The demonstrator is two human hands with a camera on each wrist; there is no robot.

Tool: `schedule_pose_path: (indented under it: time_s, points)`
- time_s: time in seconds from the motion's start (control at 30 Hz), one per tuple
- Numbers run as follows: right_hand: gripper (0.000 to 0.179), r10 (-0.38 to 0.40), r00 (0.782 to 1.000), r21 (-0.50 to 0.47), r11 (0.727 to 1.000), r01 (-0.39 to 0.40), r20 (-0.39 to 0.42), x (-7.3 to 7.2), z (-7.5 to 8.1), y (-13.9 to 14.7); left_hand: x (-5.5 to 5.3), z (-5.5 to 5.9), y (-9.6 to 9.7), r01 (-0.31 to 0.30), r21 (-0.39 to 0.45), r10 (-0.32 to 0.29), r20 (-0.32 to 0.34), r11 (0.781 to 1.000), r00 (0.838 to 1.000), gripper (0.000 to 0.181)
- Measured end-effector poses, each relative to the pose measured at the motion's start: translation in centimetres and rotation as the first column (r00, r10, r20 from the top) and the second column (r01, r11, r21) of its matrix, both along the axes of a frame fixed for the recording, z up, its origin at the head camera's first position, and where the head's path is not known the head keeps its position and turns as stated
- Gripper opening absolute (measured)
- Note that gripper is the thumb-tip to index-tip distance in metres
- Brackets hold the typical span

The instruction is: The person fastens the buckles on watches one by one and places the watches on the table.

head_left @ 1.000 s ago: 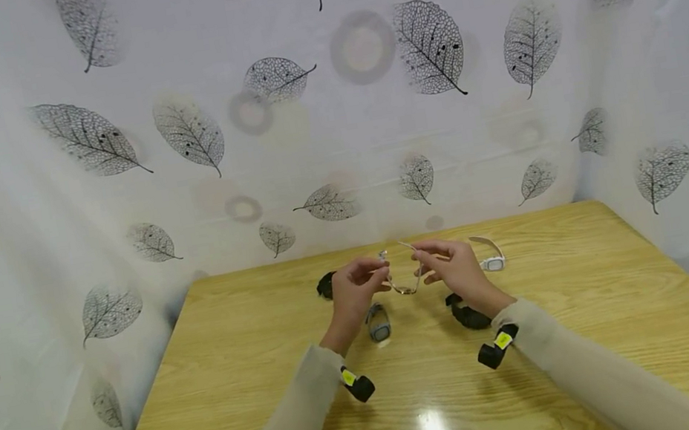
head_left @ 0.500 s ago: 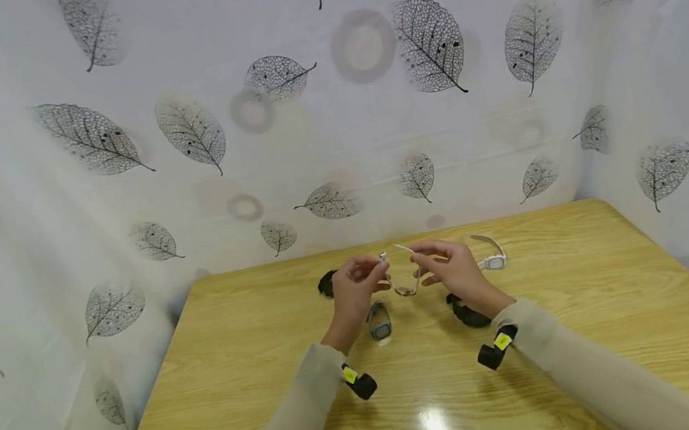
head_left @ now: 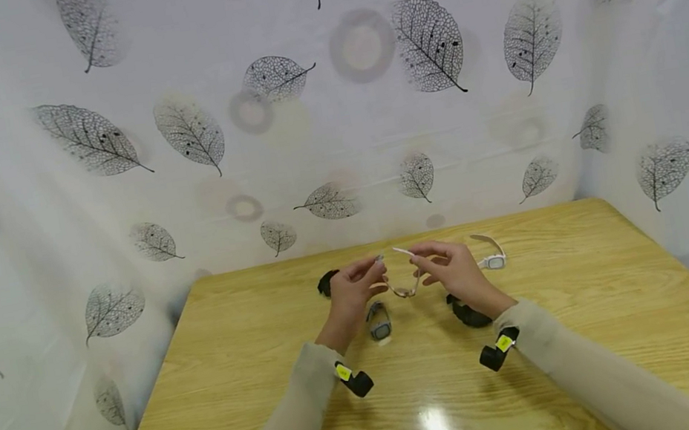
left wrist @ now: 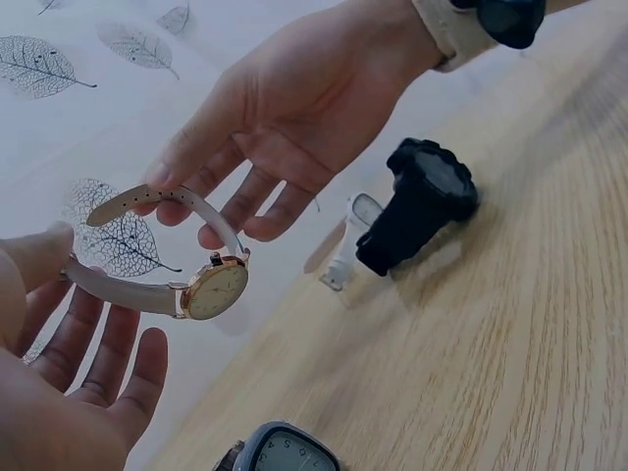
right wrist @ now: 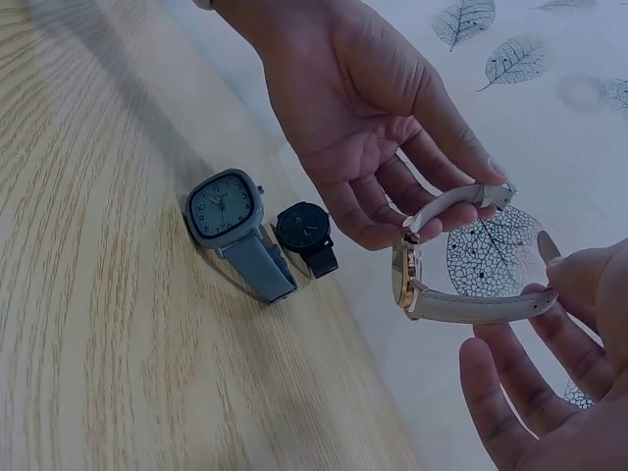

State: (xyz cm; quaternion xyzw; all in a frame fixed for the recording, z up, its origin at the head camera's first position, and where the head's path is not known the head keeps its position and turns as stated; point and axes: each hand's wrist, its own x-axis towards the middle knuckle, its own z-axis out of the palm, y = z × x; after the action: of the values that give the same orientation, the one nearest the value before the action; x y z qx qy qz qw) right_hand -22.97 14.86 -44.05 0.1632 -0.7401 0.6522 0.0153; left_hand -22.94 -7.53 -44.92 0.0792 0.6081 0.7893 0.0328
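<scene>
Between the two hands hangs a wristwatch (head_left: 406,292) with a rose-gold case and a pale strap, unbuckled and held off the table. In the left wrist view its dial (left wrist: 216,292) faces the camera. My left hand (head_left: 349,295) pinches the buckle end of the strap between thumb and fingers. The holed strap end is pinched by my right hand (head_left: 457,274), its tip sticking up past the thumb. Below the left hand lies a grey-blue square watch (head_left: 379,322). Near the right wrist is a chunky black watch (head_left: 470,314), partly hidden by the arm.
A white watch (head_left: 494,262) lies right of the right hand, its strap spread out. Behind the left hand sits a black watch (head_left: 326,283), partly covered. The wooden table (head_left: 255,334) ends at a leaf-patterned curtain (head_left: 332,134).
My left hand has shifted slightly left, and the buckle end has tipped down a little in it. The right hand has hardly moved; both keep their pinch on the wristwatch strap.
</scene>
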Motion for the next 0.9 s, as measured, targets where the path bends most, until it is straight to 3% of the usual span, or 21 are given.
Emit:
schedule_pose_path:
  time_s: [0.27, 0.4, 0.9]
  points:
    - [0.031, 0.01, 1.0, 0.021, 1.0, -0.01, -0.015, 0.05, 0.12, 0.14, -0.08, 0.12, -0.01, 0.002, 0.038, -0.003, 0.01, 0.999, 1.0, 0.032]
    - [0.032, 0.031, 0.999, 0.047, 0.998, -0.03, -0.027, 0.1, 0.16, 0.14, 0.08, 0.05, -0.02, -0.008, 0.017, 0.008, 0.007, 1.0, 1.0, 0.028]
    - [0.029, 0.089, 0.994, 0.134, 0.988, -0.08, -0.06, 0.12, 0.16, -0.13, -0.01, -0.53, -0.34, -0.012, -0.05, 0.007, -0.103, 0.999, 0.995, 0.029]
